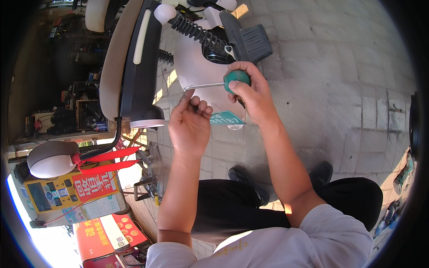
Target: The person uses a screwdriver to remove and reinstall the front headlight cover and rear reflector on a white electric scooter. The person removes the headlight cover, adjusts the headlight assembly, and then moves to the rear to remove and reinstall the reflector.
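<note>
A screwdriver [236, 81] with a rounded green handle is held in my right hand [251, 90], its metal shaft pointing left. My left hand [191, 124] is palm up, with its index fingertip at the screwdriver's tip; whether a small part sits there I cannot tell. Both hands are over the pale rear fender [191, 63] of a scooter. Below them a green licence plate [229, 118] hangs from the fender. A black coil-spring shock absorber [197, 31] is above the hands, and the scooter's brown and black seat [115, 63] lies to the left.
A rear-view mirror [53, 159] with red ribbons [110, 160] sticks out at the lower left. Dark shelves with tools and parts [80, 110] stand beyond the seat. Posters [77, 187], a red box [107, 238] and a metal stand [144, 187] are lower left. Grey paving [311, 87] is on the right.
</note>
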Available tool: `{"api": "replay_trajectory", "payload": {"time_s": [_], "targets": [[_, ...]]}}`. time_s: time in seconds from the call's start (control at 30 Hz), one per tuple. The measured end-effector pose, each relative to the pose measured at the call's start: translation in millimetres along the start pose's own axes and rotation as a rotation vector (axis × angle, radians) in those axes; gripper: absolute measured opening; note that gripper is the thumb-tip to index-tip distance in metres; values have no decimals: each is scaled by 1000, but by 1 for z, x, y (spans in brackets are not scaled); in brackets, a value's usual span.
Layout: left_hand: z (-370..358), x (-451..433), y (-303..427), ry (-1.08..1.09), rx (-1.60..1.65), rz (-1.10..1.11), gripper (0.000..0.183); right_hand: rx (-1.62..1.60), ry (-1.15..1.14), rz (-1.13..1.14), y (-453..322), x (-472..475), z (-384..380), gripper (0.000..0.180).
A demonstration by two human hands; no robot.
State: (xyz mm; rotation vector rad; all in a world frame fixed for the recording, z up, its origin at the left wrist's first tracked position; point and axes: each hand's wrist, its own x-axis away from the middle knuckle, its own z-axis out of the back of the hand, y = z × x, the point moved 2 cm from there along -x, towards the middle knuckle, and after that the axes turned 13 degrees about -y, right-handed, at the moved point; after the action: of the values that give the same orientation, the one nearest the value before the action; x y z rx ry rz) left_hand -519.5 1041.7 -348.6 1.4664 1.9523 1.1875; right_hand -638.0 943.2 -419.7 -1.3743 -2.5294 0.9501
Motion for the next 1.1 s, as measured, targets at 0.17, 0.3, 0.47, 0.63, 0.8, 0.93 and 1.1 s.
{"api": "replay_trajectory", "payload": {"time_s": [0.17,0.3,0.47,0.63,0.8,0.93,1.1], "targets": [[7,5,-24,63,-63,106,30,131,107,4,-45,8,43,31],[7,6,-19,-51,38,119,31,297,50,-68,-45,17,37,30],[9,2,-19,48,4,21,35,372,19,-14,-33,19,18,31],[7,2,-18,83,83,-1,34,542,-50,86,-20,20,2,31],[5,2,-15,103,178,-16,30,538,-69,173,-9,19,-5,31],[8,0,-12,85,226,-28,26,792,-194,394,-13,18,-9,31],[13,-3,-8,73,218,-54,25,961,-292,450,-19,21,-17,32]]}}
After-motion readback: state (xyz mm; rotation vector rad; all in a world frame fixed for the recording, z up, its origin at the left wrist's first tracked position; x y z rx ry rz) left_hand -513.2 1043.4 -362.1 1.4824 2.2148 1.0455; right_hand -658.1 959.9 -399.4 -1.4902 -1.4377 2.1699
